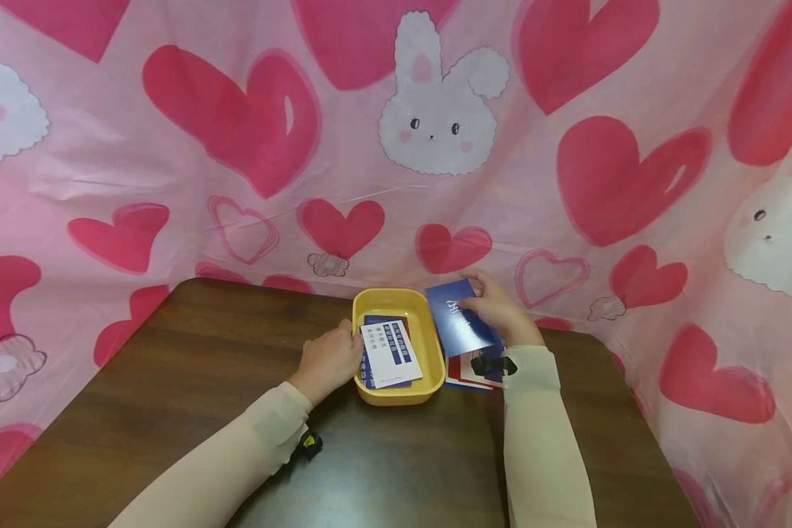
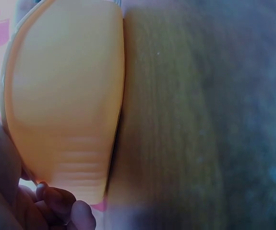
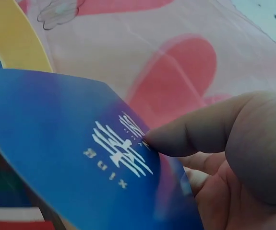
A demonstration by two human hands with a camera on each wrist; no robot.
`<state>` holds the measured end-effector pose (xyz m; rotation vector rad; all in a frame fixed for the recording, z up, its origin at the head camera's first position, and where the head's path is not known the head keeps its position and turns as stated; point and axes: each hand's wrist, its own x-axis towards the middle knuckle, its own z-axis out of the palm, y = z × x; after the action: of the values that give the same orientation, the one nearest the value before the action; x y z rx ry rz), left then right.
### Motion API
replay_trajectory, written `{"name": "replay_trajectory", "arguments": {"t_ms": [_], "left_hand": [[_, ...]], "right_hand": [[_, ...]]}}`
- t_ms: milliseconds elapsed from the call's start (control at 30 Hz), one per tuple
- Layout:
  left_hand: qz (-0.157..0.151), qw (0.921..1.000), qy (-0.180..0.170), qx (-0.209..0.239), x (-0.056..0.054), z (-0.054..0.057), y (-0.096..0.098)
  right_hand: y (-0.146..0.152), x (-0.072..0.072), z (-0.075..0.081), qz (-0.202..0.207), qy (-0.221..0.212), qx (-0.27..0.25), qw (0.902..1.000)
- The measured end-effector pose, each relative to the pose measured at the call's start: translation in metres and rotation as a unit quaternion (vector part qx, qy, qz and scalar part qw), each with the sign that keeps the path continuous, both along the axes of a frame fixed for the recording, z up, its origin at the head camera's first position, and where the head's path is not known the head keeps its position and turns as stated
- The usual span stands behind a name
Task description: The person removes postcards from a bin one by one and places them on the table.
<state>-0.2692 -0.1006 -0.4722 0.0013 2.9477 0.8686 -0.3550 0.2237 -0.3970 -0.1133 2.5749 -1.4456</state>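
Note:
My left hand grips the left rim of a yellow plastic bin. In the left wrist view the bin's outer wall fills the upper left, with curled fingers at its end. A white card with blue printed blocks lies inside, on top of a dark blue card. Between thumb and fingers my right hand pinches a blue card with white lettering, tilted just right of the bin. Under this card and the right wrist lies a small stack of cards, partly hidden.
The brown wooden table extends on both sides of the bin. Directly behind it hangs a pink cloth with hearts and rabbits. A dark strap sits at the right wrist, and a black device at the left.

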Motion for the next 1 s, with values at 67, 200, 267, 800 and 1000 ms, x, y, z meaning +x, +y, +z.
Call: {"name": "replay_trajectory", "arguments": {"t_ms": [67, 200, 267, 800, 1000], "left_hand": [[0.000, 1.0000, -0.002, 0.000, 0.000, 0.000, 0.000], [-0.002, 1.0000, 0.000, -0.001, 0.001, 0.001, 0.000], [-0.003, 1.0000, 0.001, -0.003, 0.001, 0.001, 0.001], [-0.005, 1.0000, -0.006, 0.000, 0.001, 0.003, 0.001], [-0.002, 0.9998, -0.015, 0.012, 0.003, 0.001, -0.001]], "right_hand": [[0.005, 0.003, 0.002, -0.007, -0.001, 0.004, 1.0000], [0.019, 0.007, 0.005, -0.019, 0.001, 0.020, 0.9996], [0.026, 0.009, 0.007, -0.021, 0.008, 0.043, 0.9988], [0.107, 0.024, 0.002, -0.140, -0.024, 0.124, 0.9820], [0.141, 0.009, -0.024, -0.163, -0.034, 0.146, 0.9752]]}}
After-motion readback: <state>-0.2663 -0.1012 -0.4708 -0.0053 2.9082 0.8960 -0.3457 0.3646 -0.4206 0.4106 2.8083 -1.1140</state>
